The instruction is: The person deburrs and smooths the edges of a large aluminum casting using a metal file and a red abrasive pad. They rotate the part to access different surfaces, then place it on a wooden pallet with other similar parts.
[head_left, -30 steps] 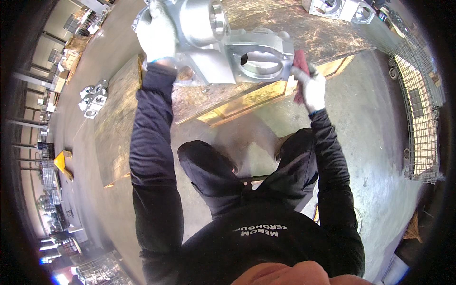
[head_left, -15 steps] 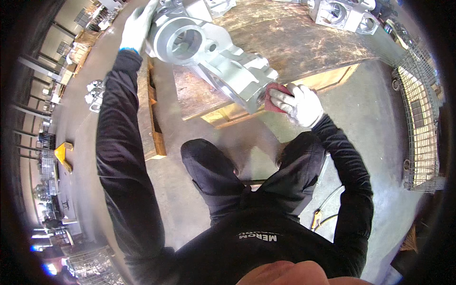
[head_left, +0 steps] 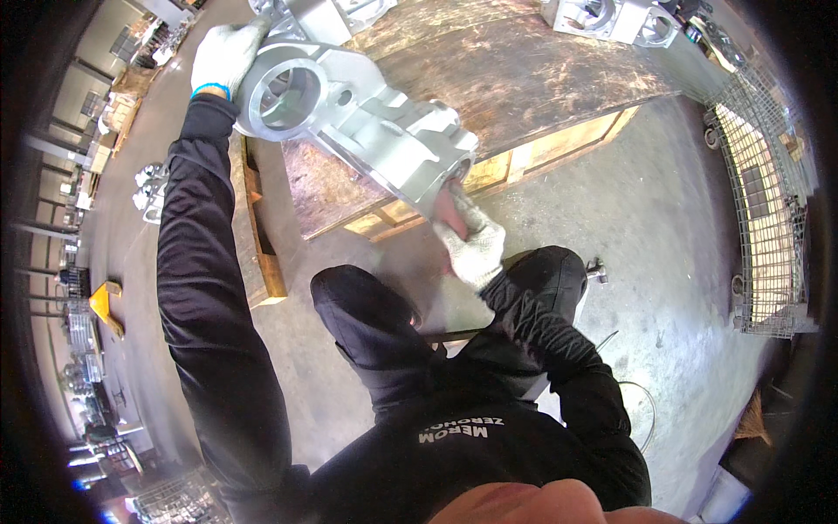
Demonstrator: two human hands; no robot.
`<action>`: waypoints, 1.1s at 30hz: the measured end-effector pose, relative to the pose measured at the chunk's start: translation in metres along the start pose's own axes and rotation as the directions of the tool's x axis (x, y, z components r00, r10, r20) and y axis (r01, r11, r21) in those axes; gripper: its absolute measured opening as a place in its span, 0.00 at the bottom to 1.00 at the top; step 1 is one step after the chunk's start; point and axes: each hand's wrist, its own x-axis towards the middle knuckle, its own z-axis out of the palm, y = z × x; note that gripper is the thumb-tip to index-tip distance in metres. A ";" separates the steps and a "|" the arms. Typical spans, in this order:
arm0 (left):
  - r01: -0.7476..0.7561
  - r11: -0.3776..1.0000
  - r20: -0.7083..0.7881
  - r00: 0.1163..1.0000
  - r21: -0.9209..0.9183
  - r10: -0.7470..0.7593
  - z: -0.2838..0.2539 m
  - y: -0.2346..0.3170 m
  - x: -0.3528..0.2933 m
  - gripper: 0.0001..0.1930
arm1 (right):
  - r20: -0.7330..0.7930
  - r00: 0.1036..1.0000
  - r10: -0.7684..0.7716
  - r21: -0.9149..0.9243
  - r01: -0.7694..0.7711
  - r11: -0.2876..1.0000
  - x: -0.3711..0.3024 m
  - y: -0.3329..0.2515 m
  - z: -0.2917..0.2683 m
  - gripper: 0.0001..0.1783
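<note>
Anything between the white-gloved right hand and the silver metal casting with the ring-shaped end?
Yes: a flat red pad, held in the right hand at the near end of the casting. Nothing else visible stands between them.

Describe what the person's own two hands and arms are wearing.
The left hand wears a white fabric glove with a bright blue band at the wrist. The right hand wears a white fabric glove too; no blue band can be made out there. Long black fabric sleeves, left and right, cover both arms, creased and without visible markings.
</note>
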 end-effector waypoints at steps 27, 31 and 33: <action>-0.095 0.961 -0.089 0.989 0.260 0.121 0.007 -0.002 0.002 0.13 | 0.242 0.715 0.656 0.869 -0.460 0.182 0.022 -0.040 -0.014 0.20; -0.128 0.933 -0.073 0.984 0.336 0.162 0.014 -0.008 0.008 0.13 | 0.003 0.809 0.588 0.626 -0.460 0.630 -0.003 -0.047 0.011 0.21; -0.135 0.936 -0.068 0.984 0.326 0.165 0.016 -0.013 0.010 0.13 | 0.071 0.954 0.291 0.208 -0.300 0.931 -0.009 -0.043 0.008 0.23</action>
